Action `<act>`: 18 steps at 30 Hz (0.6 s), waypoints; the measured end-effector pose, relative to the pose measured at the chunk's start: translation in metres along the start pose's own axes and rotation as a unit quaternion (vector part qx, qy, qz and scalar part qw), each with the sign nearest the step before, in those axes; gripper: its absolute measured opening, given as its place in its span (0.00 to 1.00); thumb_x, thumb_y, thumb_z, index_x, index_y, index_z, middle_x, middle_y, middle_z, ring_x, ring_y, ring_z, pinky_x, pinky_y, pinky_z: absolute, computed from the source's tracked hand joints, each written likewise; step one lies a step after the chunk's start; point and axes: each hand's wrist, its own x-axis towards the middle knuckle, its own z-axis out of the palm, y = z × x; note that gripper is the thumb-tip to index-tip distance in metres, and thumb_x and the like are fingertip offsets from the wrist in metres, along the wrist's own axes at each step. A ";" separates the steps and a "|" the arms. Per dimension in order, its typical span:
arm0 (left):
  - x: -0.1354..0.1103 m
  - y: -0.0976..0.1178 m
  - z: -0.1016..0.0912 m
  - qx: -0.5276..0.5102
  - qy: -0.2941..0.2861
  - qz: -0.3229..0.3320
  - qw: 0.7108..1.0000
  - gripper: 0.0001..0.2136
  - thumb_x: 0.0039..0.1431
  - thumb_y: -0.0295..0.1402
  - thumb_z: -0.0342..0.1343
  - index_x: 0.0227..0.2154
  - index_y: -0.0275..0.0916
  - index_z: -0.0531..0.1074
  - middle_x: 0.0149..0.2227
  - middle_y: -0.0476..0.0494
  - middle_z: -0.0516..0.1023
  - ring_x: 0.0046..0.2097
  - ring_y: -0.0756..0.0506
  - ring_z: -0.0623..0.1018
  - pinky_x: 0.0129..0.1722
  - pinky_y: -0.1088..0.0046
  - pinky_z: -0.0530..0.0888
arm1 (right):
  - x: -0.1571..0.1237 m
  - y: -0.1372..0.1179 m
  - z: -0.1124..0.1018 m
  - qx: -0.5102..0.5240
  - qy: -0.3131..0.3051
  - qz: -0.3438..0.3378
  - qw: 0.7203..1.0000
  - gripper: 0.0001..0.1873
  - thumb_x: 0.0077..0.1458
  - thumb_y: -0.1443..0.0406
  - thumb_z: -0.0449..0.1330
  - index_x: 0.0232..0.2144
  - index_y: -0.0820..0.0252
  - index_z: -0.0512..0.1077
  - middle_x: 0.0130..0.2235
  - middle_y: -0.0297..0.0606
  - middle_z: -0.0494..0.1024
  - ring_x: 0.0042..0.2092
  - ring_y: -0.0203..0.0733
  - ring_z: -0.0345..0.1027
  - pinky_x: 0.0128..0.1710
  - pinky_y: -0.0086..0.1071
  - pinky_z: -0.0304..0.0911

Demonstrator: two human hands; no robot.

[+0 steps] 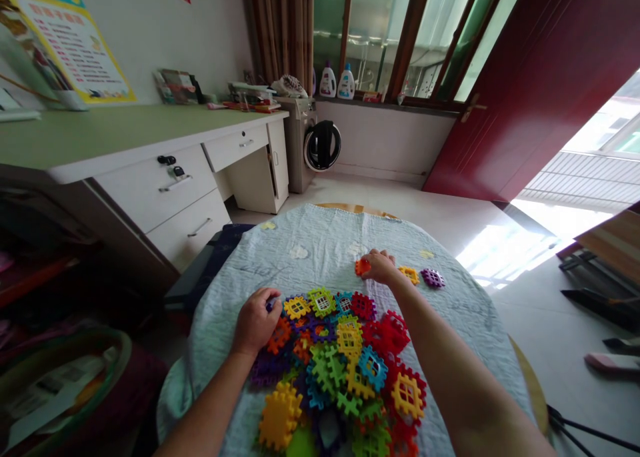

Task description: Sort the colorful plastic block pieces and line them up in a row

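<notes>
Toothed plastic building blocks in many colours lie heaped on a round table's light blue cloth (325, 237). On the heap's left edge, my left hand (256, 320) has its fingers curled around a purple building block (271, 304), mostly hidden by them. Farther out, beyond the heap, my right hand (381, 266) pinches an orange building block (361, 267) at the cloth. To the right of that hand, a yellow window-shaped block (410, 274) and a purple window-shaped block (433, 278) lie apart from the heap. A yellow window-shaped block (297, 307) is close to my left fingers.
A green-topped desk (150, 127) with white drawers stands at the left. Behind it is a washing machine (300, 144) with its door open. Detergent bottles (346, 82) line the windowsill. A red door (520, 104) is at the right, and a basket (123, 364) sits low at the left.
</notes>
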 end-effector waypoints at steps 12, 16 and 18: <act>0.000 -0.002 0.000 -0.001 0.001 0.011 1.000 0.07 0.55 0.33 0.51 0.31 0.39 0.73 0.34 0.42 0.79 0.39 0.42 0.79 0.45 0.64 0.75 | 0.002 0.010 -0.005 -0.001 -0.003 -0.004 1.000 0.34 0.44 0.52 0.68 0.54 0.53 0.71 0.54 0.44 0.70 0.53 0.56 0.58 0.48 0.41 0.53; 0.000 -0.003 0.000 0.000 0.003 0.016 1.000 0.07 0.55 0.33 0.51 0.31 0.40 0.73 0.34 0.43 0.79 0.39 0.42 0.78 0.45 0.64 0.75 | 0.002 0.010 -0.002 -0.008 -0.004 -0.004 1.000 0.30 0.44 0.53 0.68 0.51 0.53 0.74 0.53 0.44 0.71 0.53 0.57 0.59 0.47 0.41 0.53; 0.000 -0.003 0.000 0.000 0.002 0.017 1.000 0.06 0.55 0.33 0.51 0.31 0.40 0.73 0.34 0.43 0.79 0.39 0.42 0.78 0.45 0.65 0.75 | 0.002 0.007 0.000 -0.013 -0.006 -0.007 1.000 0.25 0.44 0.55 0.67 0.47 0.54 0.76 0.52 0.44 0.72 0.52 0.57 0.60 0.46 0.41 0.54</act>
